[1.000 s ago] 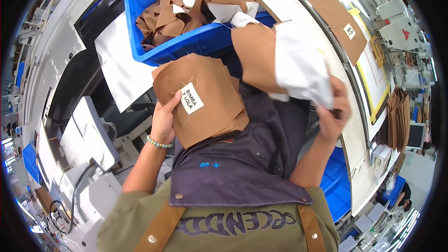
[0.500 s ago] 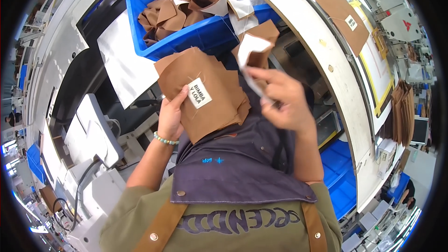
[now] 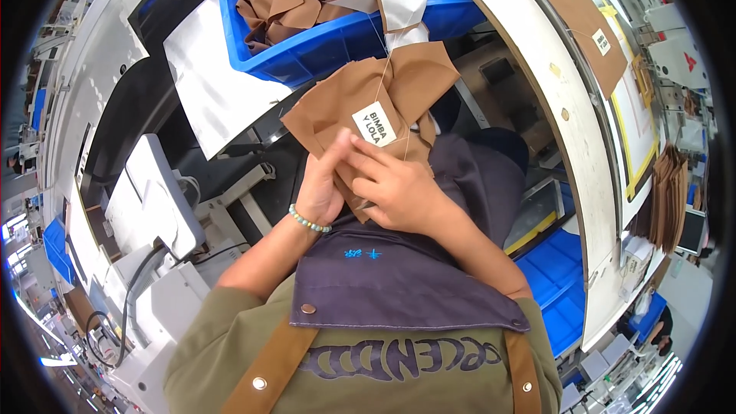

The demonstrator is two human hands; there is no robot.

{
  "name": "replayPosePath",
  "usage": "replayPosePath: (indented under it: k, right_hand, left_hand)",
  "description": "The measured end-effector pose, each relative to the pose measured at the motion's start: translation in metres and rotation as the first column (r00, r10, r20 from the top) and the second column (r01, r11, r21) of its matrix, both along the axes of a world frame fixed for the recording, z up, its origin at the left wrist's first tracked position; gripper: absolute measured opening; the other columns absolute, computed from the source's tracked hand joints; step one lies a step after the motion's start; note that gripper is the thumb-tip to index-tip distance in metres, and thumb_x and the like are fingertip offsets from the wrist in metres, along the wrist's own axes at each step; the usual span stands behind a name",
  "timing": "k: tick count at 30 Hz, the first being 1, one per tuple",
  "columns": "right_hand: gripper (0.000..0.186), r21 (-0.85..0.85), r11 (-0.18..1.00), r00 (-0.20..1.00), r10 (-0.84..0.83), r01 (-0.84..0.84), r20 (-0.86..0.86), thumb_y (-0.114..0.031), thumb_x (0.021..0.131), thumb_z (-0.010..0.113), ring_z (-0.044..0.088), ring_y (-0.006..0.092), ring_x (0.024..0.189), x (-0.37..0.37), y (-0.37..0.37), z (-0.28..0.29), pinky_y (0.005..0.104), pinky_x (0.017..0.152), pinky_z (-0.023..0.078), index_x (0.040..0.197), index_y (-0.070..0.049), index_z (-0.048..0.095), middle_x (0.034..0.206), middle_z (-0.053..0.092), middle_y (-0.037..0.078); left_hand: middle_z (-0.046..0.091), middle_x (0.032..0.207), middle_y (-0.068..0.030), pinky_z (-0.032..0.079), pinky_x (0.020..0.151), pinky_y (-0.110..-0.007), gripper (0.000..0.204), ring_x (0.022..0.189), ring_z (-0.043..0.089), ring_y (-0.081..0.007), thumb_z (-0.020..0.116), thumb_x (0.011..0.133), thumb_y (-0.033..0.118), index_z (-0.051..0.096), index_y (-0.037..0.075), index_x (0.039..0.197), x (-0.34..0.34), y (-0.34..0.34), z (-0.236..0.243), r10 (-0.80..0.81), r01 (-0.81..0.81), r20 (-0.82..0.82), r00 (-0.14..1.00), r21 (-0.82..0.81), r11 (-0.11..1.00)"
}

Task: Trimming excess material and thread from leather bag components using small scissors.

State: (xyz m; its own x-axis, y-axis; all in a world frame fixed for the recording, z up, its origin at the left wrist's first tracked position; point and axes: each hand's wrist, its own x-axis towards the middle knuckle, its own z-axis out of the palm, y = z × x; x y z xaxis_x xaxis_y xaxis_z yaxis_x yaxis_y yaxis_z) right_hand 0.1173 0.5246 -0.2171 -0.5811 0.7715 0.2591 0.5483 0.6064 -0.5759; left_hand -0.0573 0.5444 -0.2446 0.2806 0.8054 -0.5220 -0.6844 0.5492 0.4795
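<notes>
My left hand (image 3: pixel 325 188) grips a stack of brown leather-like panels (image 3: pixel 330 111) over my lap, its thumb on top. On the uppermost panel is a white rectangular label (image 3: pixel 373 124) with dark print. My right hand (image 3: pixel 400 190) lies over the near part of the stack, its fingertips pinched together against my left thumb, just below the label. A small greyish bit shows under the right fingers, too hidden to name. A folded brown flap (image 3: pixel 420 80) sticks up at the stack's far right. Thin loose threads run from the label area toward the bin.
Ahead is a blue bin (image 3: pixel 307 61) heaped with brown scraps (image 3: pixel 287 4); a white-backed piece (image 3: pixel 402 9) hangs over its rim. To the right curves a white table edge (image 3: pixel 563 107) with another labelled brown panel (image 3: pixel 586 31). A white machine part (image 3: pixel 153 199) stands left.
My right hand has come down and left from the white-backed brown piece onto the stack beside my left thumb. The stack has shifted slightly right, and a brown flap now lies across its far side.
</notes>
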Motion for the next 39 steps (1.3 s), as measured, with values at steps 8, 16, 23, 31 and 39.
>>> replayPosePath:
  k: [8, 16, 23, 31, 39]
  right_hand:
    - [0.025, -0.359, 0.906, 0.861, -0.358, 0.226, -0.361, -0.026, 0.098, 0.063, 0.067, 0.0321, 0.079, 0.019, 0.056, 0.028, 0.0404, 0.072, 0.053, 0.1, -0.002, 0.069, 0.099, 0.067, 0.012]
    - [0.029, 0.061, 0.968, 0.968, -0.247, 0.244, 0.05, -0.03, 0.1, 0.054, 0.067, 0.0319, 0.089, 0.041, 0.137, -0.001, 0.0428, 0.077, 0.055, 0.097, -0.005, 0.068, 0.101, 0.065, 0.009]
    - [0.021, 0.366, 0.93, 0.96, -0.135, 0.038, 0.245, -0.028, 0.092, 0.068, 0.067, 0.0265, 0.084, 0.064, 0.152, 0.011, 0.0385, 0.073, 0.056, 0.091, -0.007, 0.067, 0.092, 0.064, 0.006]
    - [0.024, 0.384, 0.907, 0.906, -0.298, 0.172, 0.3, -0.028, 0.094, 0.066, 0.069, 0.0249, 0.082, 0.06, 0.145, -0.004, 0.0376, 0.07, 0.056, 0.087, -0.005, 0.066, 0.085, 0.066, 0.006]
    - [0.031, -0.293, 0.956, 0.929, -0.118, 0.011, -0.351, -0.029, 0.102, 0.056, 0.065, 0.0394, 0.075, -0.003, 0.062, -0.03, 0.0438, 0.071, 0.053, 0.105, -0.001, 0.068, 0.088, 0.066, 0.015]
  left_hand:
    - [0.07, 0.12, -0.0078, 0.054, 0.093, -0.032, 0.024, 0.106, 0.067, -0.015, 0.06, 0.103, 0.013, 0.064, 0.0, 0.123, -0.005, 0.007, -0.008, 0.077, -0.039, -0.331, 0.94, 0.12, 0.992]
    - [0.068, 0.121, -0.0062, 0.052, 0.094, -0.03, 0.023, 0.11, 0.064, -0.0138, 0.059, 0.103, 0.01, 0.065, 0.0, 0.123, -0.029, 0.011, -0.009, 0.077, 0.074, -0.559, 0.826, 0.243, 0.967]
    - [0.069, 0.117, -0.0026, 0.048, 0.094, -0.028, 0.022, 0.104, 0.063, -0.0101, 0.062, 0.099, 0.006, 0.066, 0.0, 0.12, -0.049, 0.014, -0.007, 0.116, 0.142, -0.674, 0.73, 0.315, 0.938]
    - [0.068, 0.12, -0.0024, 0.048, 0.096, -0.03, 0.023, 0.108, 0.062, -0.0102, 0.062, 0.101, 0.008, 0.066, 0.001, 0.122, -0.052, 0.011, -0.004, 0.16, 0.077, -0.644, 0.748, 0.323, 0.943]
    - [0.068, 0.122, -0.004, 0.049, 0.097, -0.029, 0.025, 0.109, 0.063, -0.0126, 0.063, 0.101, 0.012, 0.065, 0.003, 0.125, -0.052, 0.005, 0.003, 0.198, -0.054, -0.571, 0.797, 0.259, 0.964]
